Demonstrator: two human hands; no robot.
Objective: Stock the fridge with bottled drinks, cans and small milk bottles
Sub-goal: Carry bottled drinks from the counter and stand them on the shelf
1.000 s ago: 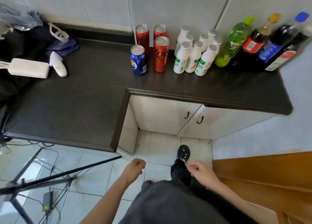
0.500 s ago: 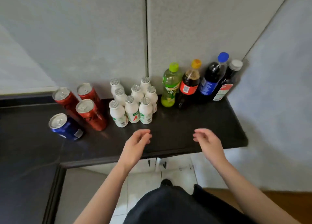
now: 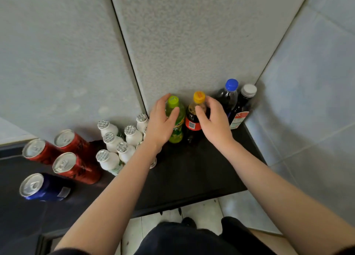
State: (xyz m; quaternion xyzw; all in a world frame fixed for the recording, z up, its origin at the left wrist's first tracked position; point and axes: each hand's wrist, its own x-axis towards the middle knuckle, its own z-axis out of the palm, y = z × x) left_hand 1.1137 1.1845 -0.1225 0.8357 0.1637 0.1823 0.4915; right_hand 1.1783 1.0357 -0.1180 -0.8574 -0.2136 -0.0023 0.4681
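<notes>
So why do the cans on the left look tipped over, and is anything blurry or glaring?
Head view: the wide-angle lens splays the red cans and blue can outward and slants the wall seam; their tops catch soft glare; the left hand gripping the green bottle and right hand round the orange-capped bottle look slightly soft.

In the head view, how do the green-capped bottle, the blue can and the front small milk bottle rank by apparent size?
1-2. green-capped bottle and blue can: alike; the can is nearer, the left hand hides part of the bottle.
3. front small milk bottle.
</notes>
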